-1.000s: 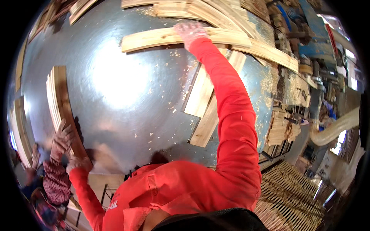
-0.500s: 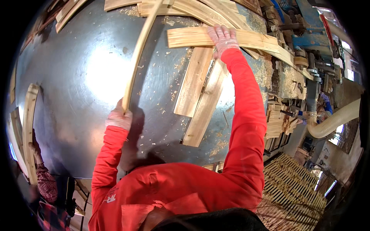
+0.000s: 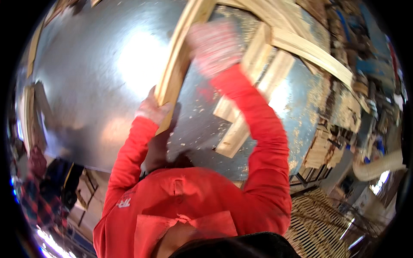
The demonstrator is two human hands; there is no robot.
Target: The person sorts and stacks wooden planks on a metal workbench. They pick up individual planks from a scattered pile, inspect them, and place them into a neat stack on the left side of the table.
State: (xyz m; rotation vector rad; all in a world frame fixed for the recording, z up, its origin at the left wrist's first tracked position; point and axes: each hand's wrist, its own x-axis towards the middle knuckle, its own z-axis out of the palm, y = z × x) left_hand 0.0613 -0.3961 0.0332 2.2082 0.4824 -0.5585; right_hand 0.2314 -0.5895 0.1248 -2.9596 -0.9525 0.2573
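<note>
My left hand (image 3: pixel 153 108), in a pale glove, is closed around the near end of a long wooden plank (image 3: pixel 175 71). This plank is tilted up on its edge and runs away from me past the top of the view. Beside its right face is my gloved right hand (image 3: pixel 215 47), so smeared by motion that its fingers cannot be made out. Right of that hand, two short flat boards (image 3: pixel 277 73) lie side by side on the metal table, partly covered by my right arm. A curved-looking plank (image 3: pixel 312 49) lies across their far ends.
The shiny metal table (image 3: pixel 99 94) carries scattered wood shavings (image 3: pixel 316 101). More planks (image 3: pixel 275 15) are piled at the far right. Machinery and a ribbed hose (image 3: pixel 380 165) stand at the right. Another person (image 3: pixel 36 185) is at the left beside upright-looking boards (image 3: pixel 28 114).
My right hand has left the plank at the right and moved left to the one in my left hand. That held plank now shows a wider face. The whole view has shifted slightly.
</note>
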